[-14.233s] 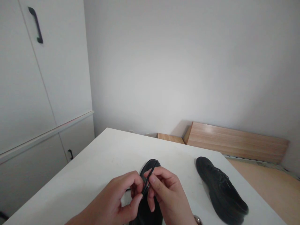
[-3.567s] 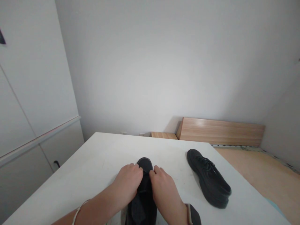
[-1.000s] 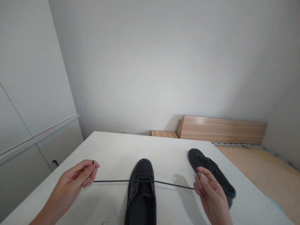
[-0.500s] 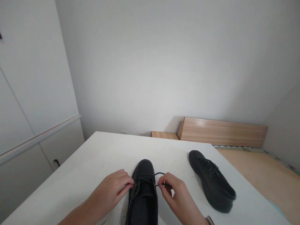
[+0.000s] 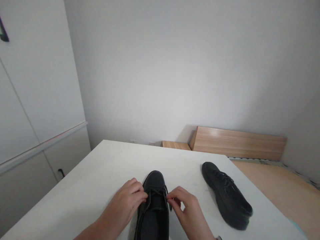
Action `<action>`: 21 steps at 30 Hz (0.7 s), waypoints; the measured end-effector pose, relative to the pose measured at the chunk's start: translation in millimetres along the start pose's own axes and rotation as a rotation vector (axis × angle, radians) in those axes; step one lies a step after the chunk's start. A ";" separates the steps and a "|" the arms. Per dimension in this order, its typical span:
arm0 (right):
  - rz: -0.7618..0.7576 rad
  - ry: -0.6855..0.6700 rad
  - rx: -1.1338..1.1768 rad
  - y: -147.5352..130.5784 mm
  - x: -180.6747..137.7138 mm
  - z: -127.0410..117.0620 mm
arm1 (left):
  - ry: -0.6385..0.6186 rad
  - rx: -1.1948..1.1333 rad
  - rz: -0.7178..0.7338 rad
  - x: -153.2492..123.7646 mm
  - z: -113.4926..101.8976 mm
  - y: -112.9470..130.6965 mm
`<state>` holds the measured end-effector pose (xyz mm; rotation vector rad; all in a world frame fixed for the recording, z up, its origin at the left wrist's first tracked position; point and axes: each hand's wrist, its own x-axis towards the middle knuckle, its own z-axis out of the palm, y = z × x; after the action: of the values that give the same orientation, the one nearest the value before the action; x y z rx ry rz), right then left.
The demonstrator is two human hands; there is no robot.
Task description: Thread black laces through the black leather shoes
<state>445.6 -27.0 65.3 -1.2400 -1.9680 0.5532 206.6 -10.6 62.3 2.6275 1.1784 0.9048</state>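
A black lace-up shoe (image 5: pixel 154 180) lies on the white table in front of me, toe pointing away and its opening toward me. My left hand (image 5: pixel 131 198) is closed in a pinch at the left eyelet edge, on what looks like the shoelace; its fingertips partly hide it. On the other side, my right hand (image 5: pixel 183 203) pinches the black shoelace (image 5: pixel 167 190) between thumb and index finger, close to the right eyelets. A loose part of that lace hangs just below the right fingertips. The lace crosses over the tongue between both hands.
A second black shoe (image 5: pixel 226 193), its lace tied, stands at the right of the white table (image 5: pixel 120 156). Past the table's right edge lies a bed base (image 5: pixel 275 180) with a wooden headboard (image 5: pixel 237 141). White cabinets (image 5: pixel 40 100) line the left side.
The lace at the right side, earlier looping out into my right hand, now lies closer to the shoe and hangs down. My left hand has shifted slightly right, against the shoe.
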 end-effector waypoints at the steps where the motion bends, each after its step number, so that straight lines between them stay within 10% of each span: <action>1: 0.022 -0.009 0.020 -1.1 -0.4 -0.2 | -0.015 -0.037 -0.009 0.3 -0.9 2.1; 21: 0.137 -0.419 -0.680 -60.3 18.2 2.1 | -0.352 0.135 -0.189 22.1 -15.6 31.7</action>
<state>404.1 -37.3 111.6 -1.7883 -2.5572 0.2110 229.5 -18.7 96.2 2.5733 1.3967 0.3223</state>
